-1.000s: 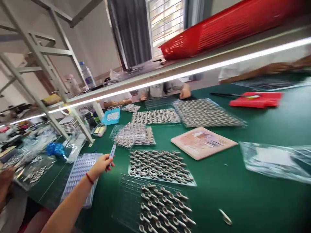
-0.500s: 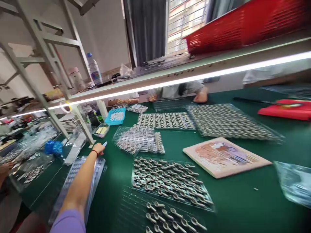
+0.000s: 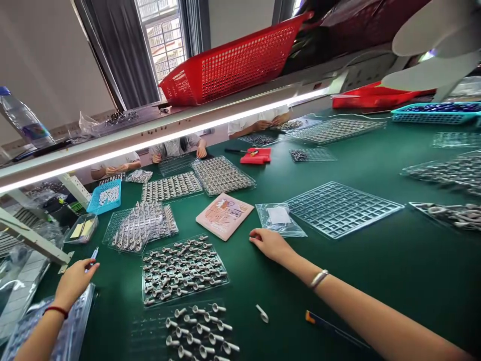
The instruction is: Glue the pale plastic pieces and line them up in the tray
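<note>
My left hand [image 3: 76, 282] is closed on a slim light-blue tool [image 3: 93, 254] whose kind I cannot make out. Below that wrist lies a stack of clear plastic trays [image 3: 77, 326]. My right hand [image 3: 271, 243] has its fingers pinched together over the green table, just right of a pink illustrated book [image 3: 224, 216]; whatever is between the fingertips is too small to name. Between my hands sits a tray of grey spoon-shaped pieces [image 3: 184, 271], with a partly filled tray [image 3: 150, 328] nearer me. One loose spoon-shaped piece [image 3: 262, 314] lies on the table.
A zip bag [image 3: 280, 220] and an empty grid tray [image 3: 338, 213] lie beyond my right hand. An orange-and-dark pen-like tool [image 3: 326, 323] is by my right forearm. A blue basket [image 3: 105, 196] stands at left. A lit shelf bears a red basket [image 3: 240, 62]. Co-workers' hands [image 3: 202, 150] are across the table.
The view has swung to the right. My right hand and forearm have come into sight. My left hand still grips the slim tool, now lower and further left in the picture.
</note>
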A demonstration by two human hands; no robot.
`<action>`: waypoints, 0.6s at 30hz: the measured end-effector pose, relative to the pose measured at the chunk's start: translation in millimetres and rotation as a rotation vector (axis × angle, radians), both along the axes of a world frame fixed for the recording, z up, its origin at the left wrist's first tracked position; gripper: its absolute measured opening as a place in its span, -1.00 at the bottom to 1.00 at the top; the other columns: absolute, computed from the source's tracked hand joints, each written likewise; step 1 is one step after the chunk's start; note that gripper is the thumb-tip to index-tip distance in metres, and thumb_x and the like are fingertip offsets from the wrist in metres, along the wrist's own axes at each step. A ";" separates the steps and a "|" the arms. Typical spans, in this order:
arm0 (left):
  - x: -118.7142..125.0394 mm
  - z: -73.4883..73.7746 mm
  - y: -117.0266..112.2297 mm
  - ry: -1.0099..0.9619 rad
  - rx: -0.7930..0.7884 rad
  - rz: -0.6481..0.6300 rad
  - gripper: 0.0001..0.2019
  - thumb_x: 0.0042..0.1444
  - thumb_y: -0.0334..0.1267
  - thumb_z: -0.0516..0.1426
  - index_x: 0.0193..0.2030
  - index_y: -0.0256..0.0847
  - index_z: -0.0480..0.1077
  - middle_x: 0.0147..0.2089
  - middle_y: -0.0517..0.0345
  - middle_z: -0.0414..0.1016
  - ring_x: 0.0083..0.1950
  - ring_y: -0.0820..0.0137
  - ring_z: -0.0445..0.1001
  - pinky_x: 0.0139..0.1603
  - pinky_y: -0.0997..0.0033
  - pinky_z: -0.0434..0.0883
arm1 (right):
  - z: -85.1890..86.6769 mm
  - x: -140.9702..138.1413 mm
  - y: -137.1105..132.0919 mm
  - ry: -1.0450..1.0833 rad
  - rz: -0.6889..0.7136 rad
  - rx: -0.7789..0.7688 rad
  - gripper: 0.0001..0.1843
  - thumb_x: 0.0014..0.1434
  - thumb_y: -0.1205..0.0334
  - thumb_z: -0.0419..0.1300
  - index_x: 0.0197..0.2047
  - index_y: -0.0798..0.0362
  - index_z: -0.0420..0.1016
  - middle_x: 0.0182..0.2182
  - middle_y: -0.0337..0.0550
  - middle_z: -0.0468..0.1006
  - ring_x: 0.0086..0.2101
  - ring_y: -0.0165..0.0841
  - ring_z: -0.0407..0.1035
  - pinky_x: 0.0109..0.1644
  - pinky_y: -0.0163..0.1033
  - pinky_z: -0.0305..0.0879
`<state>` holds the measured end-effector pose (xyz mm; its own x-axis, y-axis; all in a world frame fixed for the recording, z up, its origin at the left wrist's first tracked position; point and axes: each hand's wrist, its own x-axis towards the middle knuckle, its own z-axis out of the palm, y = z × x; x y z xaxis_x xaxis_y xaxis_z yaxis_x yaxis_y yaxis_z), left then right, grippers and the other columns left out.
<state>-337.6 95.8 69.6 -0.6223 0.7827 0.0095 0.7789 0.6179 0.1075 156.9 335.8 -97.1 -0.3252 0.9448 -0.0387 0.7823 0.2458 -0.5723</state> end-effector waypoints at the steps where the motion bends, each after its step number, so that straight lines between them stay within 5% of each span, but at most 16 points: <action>1: 14.0 0.8 -4.0 -0.058 0.031 -0.024 -0.63 0.08 -0.02 0.08 -0.14 -0.17 0.56 -0.11 0.02 0.64 -0.06 0.07 0.56 -0.06 0.27 0.40 | 0.7 0.5 0.2 -0.004 -0.003 0.008 -0.68 0.32 0.10 0.17 0.06 0.08 0.43 0.00 -0.06 0.49 -0.10 -0.30 0.45 -0.02 -0.06 0.45; 3: 51.4 -0.8 -8.2 -0.212 0.081 -0.086 -0.65 0.05 0.03 0.11 -0.19 -0.12 0.56 -0.14 0.12 0.64 -0.11 0.16 0.55 -0.10 0.35 0.40 | 4.6 1.4 -2.2 -0.001 0.003 0.033 -0.68 0.32 0.10 0.18 0.06 0.08 0.43 0.00 -0.07 0.49 -0.10 -0.30 0.45 -0.03 -0.06 0.44; 4: 74.7 -3.6 -8.5 -0.503 0.162 -0.102 -0.66 -0.01 0.00 0.18 -0.22 -0.19 0.56 -0.17 0.04 0.63 -0.11 0.12 0.53 -0.11 0.32 0.39 | 8.1 0.3 -6.0 0.009 0.016 0.049 -0.69 0.31 0.10 0.18 0.04 0.09 0.43 -0.03 -0.08 0.50 -0.12 -0.31 0.45 -0.04 -0.07 0.44; 6: 127.8 -13.2 -5.6 -0.745 0.134 -0.146 -0.64 -0.03 0.06 0.22 -0.32 -0.23 0.55 -0.34 0.07 0.59 -0.26 0.22 0.52 -0.21 0.35 0.41 | 18.1 -7.6 -21.3 0.051 0.075 0.091 -0.75 0.32 0.11 0.17 -0.06 0.11 0.46 -0.13 -0.11 0.52 -0.19 -0.34 0.46 -0.08 -0.10 0.44; 8: 181.7 -27.7 2.9 -0.956 0.088 -0.142 -0.62 0.03 0.07 0.21 -0.34 -0.28 0.56 -0.43 0.09 0.56 -0.39 0.33 0.49 -0.30 0.38 0.42 | 29.9 -21.9 -48.1 0.129 0.195 0.146 -0.78 0.34 0.15 0.09 -0.23 0.11 0.46 -0.28 -0.11 0.52 -0.28 -0.35 0.44 -0.11 -0.14 0.43; 11: 240.9 -52.8 23.4 -1.264 0.051 -0.119 -0.61 0.09 0.03 0.21 -0.16 -0.29 0.58 -0.28 0.03 0.60 -0.38 0.39 0.52 -0.33 0.38 0.47 | 42.3 -42.4 -98.8 0.275 0.450 0.225 -0.71 0.34 0.07 0.00 -0.24 0.02 0.46 -0.27 -0.09 0.51 -0.25 -0.31 0.46 -0.11 -0.20 0.42; 13: 261.2 -67.8 34.1 -1.407 0.072 -0.109 -0.63 0.05 -0.01 0.28 -0.15 -0.30 0.59 -0.24 0.02 0.61 -0.35 0.40 0.54 -0.25 0.36 0.50 | 43.1 -49.1 -126.0 0.432 0.561 0.342 -0.72 0.30 0.02 0.03 -0.22 -0.03 0.49 -0.27 -0.08 0.53 -0.27 -0.28 0.48 -0.14 -0.22 0.43; 18: 277.2 -91.4 35.2 -1.777 0.226 0.001 -0.59 -0.21 -0.10 0.44 -0.26 -0.36 0.61 -0.37 0.11 0.55 -0.38 0.46 0.49 -0.05 0.29 0.45 | 28.0 -54.7 -141.6 0.571 0.450 0.438 -0.83 0.27 0.06 0.12 -0.18 -0.17 0.52 -0.28 -0.13 0.54 -0.34 -0.26 0.50 -0.20 -0.19 0.46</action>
<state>-60.5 130.9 -21.8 -0.0053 0.8609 -0.5088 -0.3537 0.4743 0.8062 102.3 194.2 -69.1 -0.5322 0.6122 0.5848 0.1771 0.7559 -0.6302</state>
